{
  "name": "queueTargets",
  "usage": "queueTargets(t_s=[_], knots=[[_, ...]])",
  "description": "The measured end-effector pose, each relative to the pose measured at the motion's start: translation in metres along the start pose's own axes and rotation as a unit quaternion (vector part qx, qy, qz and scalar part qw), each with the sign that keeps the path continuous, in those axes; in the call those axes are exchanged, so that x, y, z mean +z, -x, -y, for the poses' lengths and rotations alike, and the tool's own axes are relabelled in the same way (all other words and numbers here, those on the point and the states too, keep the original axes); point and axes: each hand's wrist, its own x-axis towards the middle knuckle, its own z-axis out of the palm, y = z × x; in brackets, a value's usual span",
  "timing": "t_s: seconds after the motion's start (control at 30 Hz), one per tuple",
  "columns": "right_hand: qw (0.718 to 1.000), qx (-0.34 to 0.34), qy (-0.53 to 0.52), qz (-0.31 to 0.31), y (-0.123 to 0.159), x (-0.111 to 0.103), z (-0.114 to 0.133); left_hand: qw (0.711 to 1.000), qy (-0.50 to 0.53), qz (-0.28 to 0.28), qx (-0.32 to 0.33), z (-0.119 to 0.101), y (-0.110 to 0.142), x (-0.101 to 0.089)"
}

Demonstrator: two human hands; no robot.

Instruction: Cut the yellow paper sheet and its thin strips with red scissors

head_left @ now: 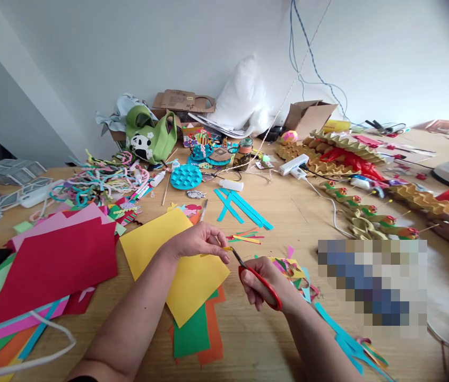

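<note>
Pale plain wall [129, 58] behind; light-brown wooden table [280, 207], crowded along the back. Crimson paper sheets [57, 270] piled left, squarish yellow paper sheet [192, 286] mid-table. Left hand [198, 241]: thumb and fingers pinched together. Right hand [262, 286]: fingers curled round red-handled metal scissors [273, 295], tip at tiny yellow paper strip [228, 248] in the left pinch.

On the counter [264, 345], a stack of paper [57, 260] lies left of a sheet [192, 284]. Behind the stack lie pipe cleaners [105, 178], then a bag [150, 140]. Scissors [266, 283] are right of the sheet, strips [244, 207] behind it. Egg cartons [423, 200] lie farther right.
</note>
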Motion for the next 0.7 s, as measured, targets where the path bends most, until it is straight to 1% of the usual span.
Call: queueTargets(t_s=[0.23, 0.27, 0.3, 0.33, 0.37, 0.43, 0.47, 0.5, 0.57, 0.7], knots=[[1.0, -0.02, -0.014, -0.006, 0.002, 0.0, 0.001, 1.0, -0.002, -0.004, 0.008, 0.001, -0.002, 0.001], [0.999, -0.033, -0.018, -0.021, 0.001, 0.0, 0.002, 1.0, -0.004, -0.005, 0.006, 0.001, -0.002, 0.0], [0.997, -0.052, -0.02, -0.051, 0.001, 0.0, 0.002, 1.0, -0.008, -0.007, 0.003, 0.001, -0.002, 0.0], [0.992, -0.077, -0.016, -0.096, 0.0, 0.001, 0.002, 1.0, -0.014, -0.011, -0.002, 0.001, -0.002, 0.0], [0.983, -0.104, -0.001, -0.149, -0.002, 0.001, 0.002, 1.0, -0.024, -0.015, -0.008, 0.001, -0.003, 0.0], [0.953, -0.164, 0.045, -0.25, -0.004, 0.003, 0.003, 0.998, -0.057, -0.023, -0.023, 0.001, -0.005, 0.002], [0.938, -0.189, 0.069, -0.281, -0.006, 0.004, 0.003, 0.996, -0.076, -0.025, -0.031, 0.002, -0.006, 0.004], [0.928, -0.206, 0.091, -0.298, -0.007, 0.005, 0.003, 0.994, -0.095, -0.026, -0.038, 0.003, -0.007, 0.006], [0.92, -0.218, 0.113, -0.306, -0.009, 0.008, 0.002, 0.991, -0.121, -0.023, -0.047, 0.007, -0.01, 0.011], [0.925, -0.19, 0.112, -0.31, -0.012, 0.01, 0.001, 0.988, -0.142, -0.018, -0.055, 0.013, -0.014, 0.017]])
